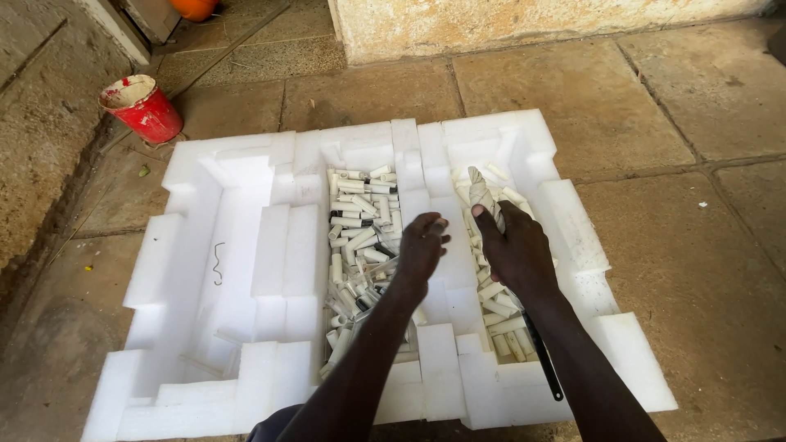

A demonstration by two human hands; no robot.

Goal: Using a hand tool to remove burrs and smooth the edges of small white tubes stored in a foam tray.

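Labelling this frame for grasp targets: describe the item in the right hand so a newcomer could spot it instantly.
Start at the big white foam packing tray on the stone floor, then go to its right-hand compartment, filled with short cream cylindrical tubes. The right hand holds a twisted, striped cream bundle pointing up from its grip. Unlike the smooth loose tubes lying flat, it is spiralled and raised.

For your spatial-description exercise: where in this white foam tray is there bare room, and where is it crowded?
The wide left trough of the white foam packing tray is bare except for a bent wire. The middle trough's pale tubes, under the left hand, and the right trough's tubes, beneath the right hand, are crowded.
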